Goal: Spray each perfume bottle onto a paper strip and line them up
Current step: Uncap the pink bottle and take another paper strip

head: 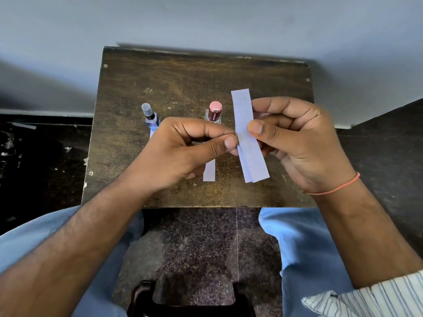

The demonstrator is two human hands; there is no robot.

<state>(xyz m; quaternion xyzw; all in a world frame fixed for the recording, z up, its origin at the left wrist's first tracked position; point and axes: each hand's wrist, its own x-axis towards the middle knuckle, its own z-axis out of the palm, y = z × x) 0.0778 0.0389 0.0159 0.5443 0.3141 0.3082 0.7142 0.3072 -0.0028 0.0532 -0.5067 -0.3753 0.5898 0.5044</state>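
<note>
Here both hands' grip pinches the paper strips (pixel 248 138) mid-length.

Both your hands are centre frame, over the dark wooden table (pixel 128 83). Your left hand (pixel 180 154) and right hand (pixel 295 143) pinch the same white paper strips (pixel 248 138), thumb and forefinger on each side; at the lower end it looks like two overlapping strips. Clear-capped bottle (pixel 150 116) stands upper left of centre, a strip beneath it mostly hidden by your left hand. Pink-capped bottle (pixel 214 113) stands at centre, with a flat strip (pixel 209 171) on the table below it. An orange thread band (pixel 336 187) sits on your right wrist.
</note>
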